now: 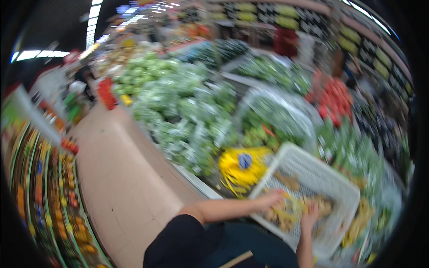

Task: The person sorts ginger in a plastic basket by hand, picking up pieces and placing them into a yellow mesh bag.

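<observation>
Both hands are over a white plastic crate [311,167] with brown, knobbly roots [286,222], apparently ginger, on its perforated bottom. My left hand [270,200] and my right hand [311,211] hold a yellow net or strap-like piece [292,205] stretched between them; blur hides its exact form. A bunch of yellow strips [246,165], apparently net bags with a blue label, lies left of the crate. More brown roots [360,221] lie outside the crate on its right.
Bagged green vegetables [187,114] cover the stand ahead, with red-packed produce [335,100] to the right. Leafy greens [352,150] lie beyond the crate. On the left, a tiled aisle floor [124,174] runs beside packed shelves [57,194]. A person in red [285,42] is far back.
</observation>
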Demonstrator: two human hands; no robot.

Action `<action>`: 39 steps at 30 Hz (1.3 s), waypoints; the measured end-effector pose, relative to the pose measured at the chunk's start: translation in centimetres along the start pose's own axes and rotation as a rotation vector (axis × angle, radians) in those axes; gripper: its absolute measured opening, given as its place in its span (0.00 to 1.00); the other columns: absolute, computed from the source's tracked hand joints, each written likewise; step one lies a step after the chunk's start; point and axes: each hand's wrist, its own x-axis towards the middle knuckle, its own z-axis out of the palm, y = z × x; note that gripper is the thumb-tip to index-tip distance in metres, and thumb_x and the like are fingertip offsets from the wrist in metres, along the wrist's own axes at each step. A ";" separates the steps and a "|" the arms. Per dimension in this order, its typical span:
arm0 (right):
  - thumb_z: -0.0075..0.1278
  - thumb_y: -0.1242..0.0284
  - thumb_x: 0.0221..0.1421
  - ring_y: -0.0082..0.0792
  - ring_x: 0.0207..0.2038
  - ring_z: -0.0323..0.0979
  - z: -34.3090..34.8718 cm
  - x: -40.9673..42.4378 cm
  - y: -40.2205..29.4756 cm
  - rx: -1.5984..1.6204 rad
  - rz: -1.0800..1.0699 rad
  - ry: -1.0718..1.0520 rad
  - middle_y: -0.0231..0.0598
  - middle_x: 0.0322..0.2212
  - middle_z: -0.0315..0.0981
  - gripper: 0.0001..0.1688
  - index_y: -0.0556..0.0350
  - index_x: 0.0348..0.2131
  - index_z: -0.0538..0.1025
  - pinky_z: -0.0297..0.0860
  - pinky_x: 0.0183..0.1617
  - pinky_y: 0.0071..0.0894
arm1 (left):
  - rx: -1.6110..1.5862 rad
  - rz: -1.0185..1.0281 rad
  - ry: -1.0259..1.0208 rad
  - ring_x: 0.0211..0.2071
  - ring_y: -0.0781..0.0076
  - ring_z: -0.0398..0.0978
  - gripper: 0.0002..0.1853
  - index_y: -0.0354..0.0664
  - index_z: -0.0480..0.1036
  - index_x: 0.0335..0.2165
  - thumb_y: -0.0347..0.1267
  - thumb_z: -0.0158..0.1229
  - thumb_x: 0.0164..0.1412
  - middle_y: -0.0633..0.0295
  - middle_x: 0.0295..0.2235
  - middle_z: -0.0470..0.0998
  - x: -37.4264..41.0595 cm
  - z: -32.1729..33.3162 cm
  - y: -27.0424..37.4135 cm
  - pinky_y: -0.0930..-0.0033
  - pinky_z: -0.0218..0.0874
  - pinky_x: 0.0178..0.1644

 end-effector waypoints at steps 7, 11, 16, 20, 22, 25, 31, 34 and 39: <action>0.50 0.81 0.49 0.15 0.25 0.67 -4.2 5.3 -7.6 0.610 0.432 -0.768 0.28 0.23 0.70 0.07 0.58 0.32 0.69 0.63 0.26 0.16 | 1.051 0.646 0.417 0.28 0.76 0.69 0.04 0.40 0.69 0.30 0.23 0.53 0.52 0.64 0.24 0.72 -4.1 -1.8 2.6 0.74 0.61 0.34; 0.53 0.76 0.47 0.26 0.29 0.73 -4.1 4.8 2.9 0.147 0.497 -0.747 0.37 0.28 0.75 0.11 0.60 0.33 0.72 0.69 0.32 0.25 | 1.156 0.735 0.448 0.24 0.74 0.71 0.04 0.38 0.69 0.30 0.24 0.55 0.54 0.59 0.21 0.73 -4.2 -1.2 4.0 0.73 0.62 0.30; 0.53 0.72 0.45 0.41 0.34 0.75 -5.6 2.6 15.8 -0.919 0.491 -1.036 0.48 0.33 0.75 0.14 0.62 0.33 0.75 0.71 0.40 0.37 | 1.221 0.783 0.434 0.23 0.75 0.73 0.05 0.38 0.69 0.30 0.27 0.56 0.55 0.59 0.22 0.74 -4.0 -1.2 2.6 0.74 0.63 0.29; 0.53 0.74 0.44 0.43 0.47 0.69 -8.7 3.9 17.5 -0.955 0.777 -0.721 0.55 0.42 0.70 0.20 0.59 0.40 0.73 0.68 0.46 0.36 | 1.057 0.764 0.457 0.24 0.80 0.70 0.04 0.37 0.69 0.30 0.26 0.56 0.55 0.63 0.22 0.74 -3.9 -1.4 2.8 0.77 0.61 0.29; 0.55 0.71 0.42 0.47 0.52 0.62 -8.8 4.8 14.8 -0.946 0.520 -0.551 0.56 0.47 0.64 0.31 0.54 0.49 0.66 0.64 0.50 0.38 | 1.012 0.781 0.494 0.23 0.84 0.67 0.04 0.36 0.68 0.29 0.26 0.55 0.55 0.67 0.21 0.72 -3.7 -1.9 2.2 0.79 0.60 0.28; 0.56 0.67 0.41 0.53 0.58 0.50 -8.3 4.3 14.6 -1.173 0.100 -0.582 0.57 0.53 0.54 0.46 0.45 0.58 0.53 0.54 0.58 0.45 | 0.912 0.704 0.507 0.22 0.85 0.66 0.04 0.37 0.68 0.28 0.26 0.55 0.56 0.68 0.21 0.72 -3.6 -1.9 2.3 0.80 0.59 0.28; 0.61 0.67 0.32 0.56 0.57 0.49 -7.5 3.6 18.8 -1.188 -0.286 -0.451 0.59 0.53 0.52 0.55 0.40 0.60 0.53 0.47 0.60 0.51 | 0.861 0.669 0.482 0.23 0.87 0.64 0.05 0.39 0.67 0.29 0.28 0.54 0.57 0.70 0.22 0.70 -3.5 -2.0 2.4 0.83 0.56 0.27; 0.60 0.67 0.30 0.54 0.54 0.55 -8.1 5.5 17.3 -0.947 -0.146 -0.608 0.56 0.46 0.61 0.53 0.40 0.58 0.57 0.51 0.57 0.50 | 0.881 0.691 0.483 0.23 0.87 0.65 0.05 0.39 0.67 0.29 0.28 0.54 0.57 0.70 0.22 0.70 -3.6 -2.1 2.3 0.82 0.57 0.27; 0.56 0.65 0.36 0.37 0.37 0.71 -7.7 8.2 13.3 -0.133 0.305 -0.635 0.39 0.36 0.72 0.36 0.44 0.49 0.69 0.67 0.45 0.36 | 1.152 0.711 0.434 0.22 0.79 0.68 0.12 0.41 0.70 0.38 0.27 0.59 0.53 0.66 0.22 0.71 -3.1 -1.0 2.3 0.78 0.61 0.29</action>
